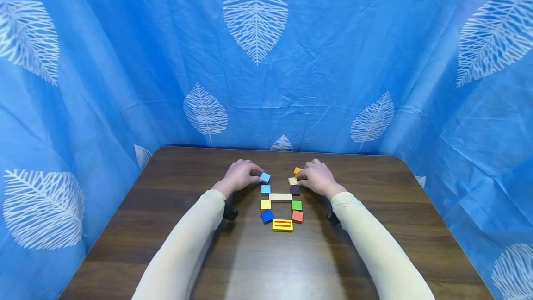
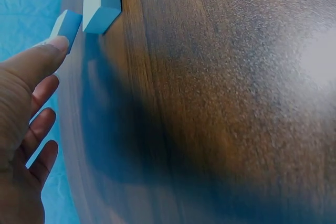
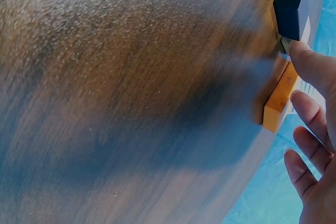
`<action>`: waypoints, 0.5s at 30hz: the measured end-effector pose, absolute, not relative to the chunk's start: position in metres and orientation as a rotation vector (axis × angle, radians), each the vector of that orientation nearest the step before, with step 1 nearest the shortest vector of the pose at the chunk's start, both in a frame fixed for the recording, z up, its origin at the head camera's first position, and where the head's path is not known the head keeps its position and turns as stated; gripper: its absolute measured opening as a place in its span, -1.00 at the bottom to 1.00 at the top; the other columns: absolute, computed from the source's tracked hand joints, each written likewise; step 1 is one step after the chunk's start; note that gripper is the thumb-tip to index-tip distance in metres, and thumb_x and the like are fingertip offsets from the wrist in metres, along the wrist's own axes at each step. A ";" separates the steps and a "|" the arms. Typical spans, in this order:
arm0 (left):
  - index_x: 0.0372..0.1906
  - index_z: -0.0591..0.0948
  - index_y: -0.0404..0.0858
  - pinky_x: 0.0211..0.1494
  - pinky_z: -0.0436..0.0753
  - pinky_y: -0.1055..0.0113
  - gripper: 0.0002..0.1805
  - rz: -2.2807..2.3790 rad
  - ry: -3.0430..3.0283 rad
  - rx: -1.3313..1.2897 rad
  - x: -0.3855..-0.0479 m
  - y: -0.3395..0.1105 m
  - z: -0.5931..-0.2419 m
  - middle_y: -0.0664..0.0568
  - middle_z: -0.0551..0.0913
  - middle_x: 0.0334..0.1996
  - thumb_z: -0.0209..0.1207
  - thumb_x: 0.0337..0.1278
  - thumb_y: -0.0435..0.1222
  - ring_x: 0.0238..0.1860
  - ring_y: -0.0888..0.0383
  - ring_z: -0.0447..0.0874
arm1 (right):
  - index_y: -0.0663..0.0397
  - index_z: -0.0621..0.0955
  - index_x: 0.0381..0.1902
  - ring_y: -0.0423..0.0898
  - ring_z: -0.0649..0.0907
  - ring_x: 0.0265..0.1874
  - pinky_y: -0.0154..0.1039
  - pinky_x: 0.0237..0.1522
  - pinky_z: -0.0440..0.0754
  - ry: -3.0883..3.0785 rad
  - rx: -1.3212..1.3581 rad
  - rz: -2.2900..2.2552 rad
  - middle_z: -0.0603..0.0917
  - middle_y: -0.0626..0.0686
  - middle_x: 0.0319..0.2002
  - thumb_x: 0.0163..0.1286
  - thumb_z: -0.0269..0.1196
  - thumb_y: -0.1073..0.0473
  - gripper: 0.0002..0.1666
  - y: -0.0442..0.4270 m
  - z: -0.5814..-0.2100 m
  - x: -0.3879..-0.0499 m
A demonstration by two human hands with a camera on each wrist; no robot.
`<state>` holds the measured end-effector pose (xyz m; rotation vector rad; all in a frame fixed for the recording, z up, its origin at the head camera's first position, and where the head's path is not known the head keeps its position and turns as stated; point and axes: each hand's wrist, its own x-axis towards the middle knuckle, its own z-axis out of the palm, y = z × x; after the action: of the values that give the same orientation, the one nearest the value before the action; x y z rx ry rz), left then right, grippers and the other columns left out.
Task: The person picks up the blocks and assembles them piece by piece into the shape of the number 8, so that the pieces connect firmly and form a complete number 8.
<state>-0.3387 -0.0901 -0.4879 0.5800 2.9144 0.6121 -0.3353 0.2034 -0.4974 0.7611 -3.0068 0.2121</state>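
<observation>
In the head view, my left hand (image 1: 240, 176) pinches a light blue block (image 1: 265, 178) at the upper left of a ring of small blocks. The left wrist view shows the thumb on that block's side. Just below it lies a second light blue block (image 1: 265, 190). On the other side, my right hand (image 1: 318, 178) holds a cream patterned block (image 1: 293, 181) between thumb and fingers. A dark block (image 1: 294, 190) sits right below that one. Beyond the fingers lies an orange block (image 3: 279, 100), partly hidden by the hand in the head view.
Nearer me are a long cream block (image 1: 281, 197), a yellow block (image 1: 265, 205), a green block (image 1: 297, 205), a blue block (image 1: 267, 217), a red block (image 1: 297, 217) and a red-striped yellow block (image 1: 282, 225). A blue curtain (image 1: 291, 82) hangs behind the wooden table (image 1: 166, 198).
</observation>
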 end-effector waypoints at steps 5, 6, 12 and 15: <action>0.13 0.75 -0.01 0.31 0.40 0.00 -0.67 0.601 2.902 0.597 -0.340 -0.090 -0.490 0.06 0.68 0.09 0.35 0.32 -0.09 0.15 0.01 0.47 | -0.19 0.82 -0.03 0.00 0.45 -0.16 -0.05 -0.13 0.44 -3.008 0.759 0.209 0.63 -0.06 -0.28 0.31 0.47 -0.02 -0.72 0.202 -0.497 -0.335; 0.13 0.75 -0.01 0.31 0.40 0.00 -0.67 0.599 2.902 0.597 -0.341 -0.089 -0.491 0.07 0.69 0.08 0.34 0.32 -0.08 0.14 0.01 0.47 | -0.20 0.82 -0.04 -0.01 0.45 -0.16 -0.05 -0.14 0.44 -3.002 0.762 0.205 0.63 -0.07 -0.28 0.31 0.47 -0.02 -0.73 0.202 -0.497 -0.335; 0.12 0.76 0.01 0.28 0.42 0.03 -0.69 0.596 2.897 0.574 -0.344 -0.087 -0.495 0.10 0.70 0.01 0.34 0.33 -0.08 0.10 0.04 0.48 | -0.22 0.82 -0.05 -0.04 0.44 -0.19 -0.08 -0.18 0.43 -2.988 0.761 0.179 0.65 -0.09 -0.27 0.31 0.47 -0.02 -0.75 0.203 -0.499 -0.336; 0.12 0.75 0.02 0.28 0.43 0.04 -0.69 0.610 2.880 0.545 -0.343 -0.087 -0.496 0.10 0.69 0.02 0.33 0.33 -0.08 0.11 0.04 0.47 | -0.21 0.82 -0.05 -0.03 0.44 -0.18 -0.07 -0.17 0.43 -2.993 0.756 0.180 0.65 -0.08 -0.27 0.30 0.47 -0.01 -0.74 0.203 -0.500 -0.336</action>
<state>-0.3435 -0.0870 -0.4956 0.5449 2.8804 0.6095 -0.3358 0.2034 -0.4996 0.7559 -2.9930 0.1797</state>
